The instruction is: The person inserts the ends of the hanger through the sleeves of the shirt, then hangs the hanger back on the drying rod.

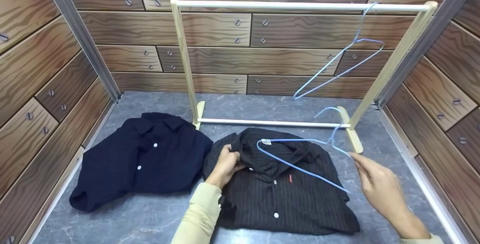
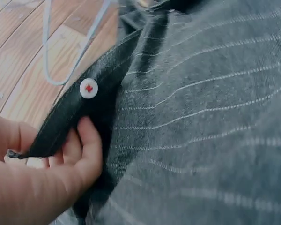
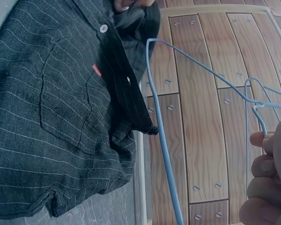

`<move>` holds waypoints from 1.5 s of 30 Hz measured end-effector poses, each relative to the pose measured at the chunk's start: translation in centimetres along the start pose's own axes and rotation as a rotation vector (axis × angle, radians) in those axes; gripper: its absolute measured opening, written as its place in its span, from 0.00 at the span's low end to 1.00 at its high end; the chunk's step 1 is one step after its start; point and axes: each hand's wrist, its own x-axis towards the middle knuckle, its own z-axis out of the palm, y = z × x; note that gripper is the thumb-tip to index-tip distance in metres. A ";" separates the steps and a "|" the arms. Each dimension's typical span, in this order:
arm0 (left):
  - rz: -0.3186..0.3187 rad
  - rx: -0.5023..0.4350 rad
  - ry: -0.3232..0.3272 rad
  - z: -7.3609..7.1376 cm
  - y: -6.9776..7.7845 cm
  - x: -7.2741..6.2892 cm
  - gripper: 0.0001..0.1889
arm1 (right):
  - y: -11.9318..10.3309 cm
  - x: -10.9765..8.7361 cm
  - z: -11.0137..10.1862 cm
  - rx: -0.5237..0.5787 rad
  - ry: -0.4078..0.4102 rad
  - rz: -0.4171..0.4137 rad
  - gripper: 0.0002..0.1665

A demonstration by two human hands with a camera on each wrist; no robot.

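A dark pinstriped shirt (image 1: 300, 202) with white buttons and a small red tag lies in front of me. My left hand (image 1: 225, 163) pinches its open front edge near the collar; in the left wrist view the fingers (image 2: 91, 145) hold the placket just below a button (image 2: 88, 88). With my right hand (image 1: 382, 184) I grip one shoulder of a blue wire hanger (image 1: 300, 168). The hanger's other end overlaps the shirt's collar in the head view, its hook pointing up and away. The right wrist view shows the hanger (image 3: 165, 145) beside the shirt's front edge.
A navy shirt (image 1: 168, 172) lies on the grey marbled table (image 1: 146, 217) at the left. Behind stands a wooden rack (image 1: 262, 5), with a second blue hanger (image 1: 326, 68) on its top rail. Wood-patterned walls (image 1: 210, 58) enclose the back and sides.
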 end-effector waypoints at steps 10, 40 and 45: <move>-0.166 -0.213 -0.183 -1.3 0.0 -0.8 0.29 | -0.4 -0.1 0.7 0.000 -0.078 -0.012 0.20; 0.364 0.545 0.111 -0.4 2.0 -2.5 0.15 | -3.6 3.0 5.5 0.008 -0.164 -0.097 0.18; 0.339 0.387 0.046 0.6 3.0 -3.1 0.19 | -3.8 3.2 5.5 -0.013 -0.138 -0.151 0.18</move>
